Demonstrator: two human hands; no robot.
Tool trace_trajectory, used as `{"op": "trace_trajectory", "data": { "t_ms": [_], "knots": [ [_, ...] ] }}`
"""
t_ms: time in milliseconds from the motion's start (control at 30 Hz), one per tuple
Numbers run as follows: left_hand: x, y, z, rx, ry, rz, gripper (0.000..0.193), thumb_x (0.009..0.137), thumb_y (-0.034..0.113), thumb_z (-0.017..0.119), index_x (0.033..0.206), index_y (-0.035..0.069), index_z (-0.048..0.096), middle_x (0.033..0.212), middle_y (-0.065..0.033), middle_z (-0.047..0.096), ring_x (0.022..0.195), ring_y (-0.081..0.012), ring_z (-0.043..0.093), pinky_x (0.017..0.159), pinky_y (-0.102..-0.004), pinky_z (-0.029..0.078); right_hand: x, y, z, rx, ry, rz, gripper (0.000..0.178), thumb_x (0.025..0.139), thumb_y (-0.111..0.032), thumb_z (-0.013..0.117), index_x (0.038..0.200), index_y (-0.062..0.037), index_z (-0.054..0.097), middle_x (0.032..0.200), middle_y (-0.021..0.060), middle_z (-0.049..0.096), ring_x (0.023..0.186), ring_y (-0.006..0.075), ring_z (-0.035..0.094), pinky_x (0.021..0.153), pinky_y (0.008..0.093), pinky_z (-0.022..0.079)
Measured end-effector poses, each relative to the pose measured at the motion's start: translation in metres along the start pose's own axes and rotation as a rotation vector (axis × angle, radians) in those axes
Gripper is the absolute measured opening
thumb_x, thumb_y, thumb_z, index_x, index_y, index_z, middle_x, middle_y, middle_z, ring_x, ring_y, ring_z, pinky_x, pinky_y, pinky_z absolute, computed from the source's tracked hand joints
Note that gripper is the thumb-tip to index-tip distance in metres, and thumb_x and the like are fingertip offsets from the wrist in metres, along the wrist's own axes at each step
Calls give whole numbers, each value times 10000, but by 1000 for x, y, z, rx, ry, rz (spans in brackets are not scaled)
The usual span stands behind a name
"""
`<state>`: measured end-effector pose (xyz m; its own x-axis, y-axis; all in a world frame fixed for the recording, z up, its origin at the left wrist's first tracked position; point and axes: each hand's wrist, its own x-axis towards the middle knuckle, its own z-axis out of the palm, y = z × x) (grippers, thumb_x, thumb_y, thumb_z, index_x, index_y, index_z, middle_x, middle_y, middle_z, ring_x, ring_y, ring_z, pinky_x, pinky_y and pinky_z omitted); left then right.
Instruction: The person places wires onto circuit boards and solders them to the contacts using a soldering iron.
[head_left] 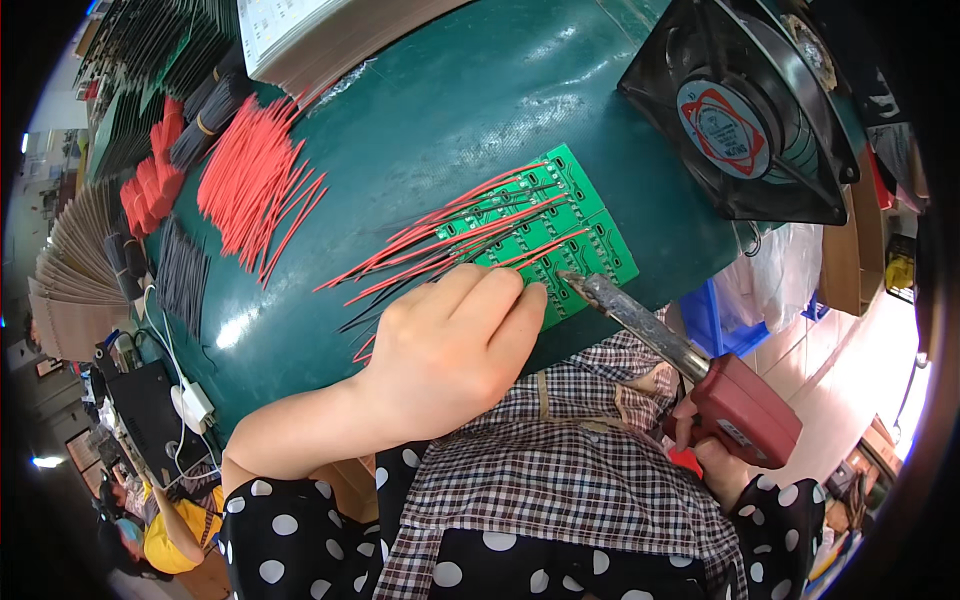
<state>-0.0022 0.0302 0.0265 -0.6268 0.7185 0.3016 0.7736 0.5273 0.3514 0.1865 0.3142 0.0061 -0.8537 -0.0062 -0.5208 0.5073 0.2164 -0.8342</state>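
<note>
A green circuit board panel (613, 262) lies on the table in front of me, with rows of red and black wires (450, 240) attached and trailing left. My left hand (445, 335) rests over the panel's near left side, thumb and forefinger pinched together at the board. Whatever is between those fingertips is hidden; a red wire end shows from under the hand's left side. In my right hand (715, 460) is a soldering gun (745, 410) with a dark red body, gripped by its handle. Its metal tip reaches the board just right of my left fingertips.
Loose red wires (250, 180) and black wires (182, 275) lie in piles at the left. A stack of paper (310, 40) sits at the far edge. At the far right stands a black fan (740, 120). A blue crate (715, 315) is below the table's right edge.
</note>
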Motion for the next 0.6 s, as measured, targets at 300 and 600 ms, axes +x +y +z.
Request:
{"op": "trace_trajectory", "data": {
  "t_ms": [300, 600],
  "knots": [
    [3, 1, 2, -14, -36, 8, 279, 601, 37, 631, 874, -15, 658, 798, -77, 574, 648, -197, 583, 541, -290, 476, 0, 9, 0, -443, -26, -65, 490, 717, -167, 732, 1157, -38, 560, 1091, 104, 606, 1004, 272, 606, 856, 363, 488],
    [3, 2, 5, 11, -22, 2, 268, 604, 37, 631, 866, -13, 654, 796, -73, 568, 635, -191, 568, 537, -286, 466, 2, 3, -4, -178, -23, -109, 659, 679, -211, 815, 1226, 15, 524, 1062, 146, 642, 944, 280, 648, 808, 360, 510]
  ]
}}
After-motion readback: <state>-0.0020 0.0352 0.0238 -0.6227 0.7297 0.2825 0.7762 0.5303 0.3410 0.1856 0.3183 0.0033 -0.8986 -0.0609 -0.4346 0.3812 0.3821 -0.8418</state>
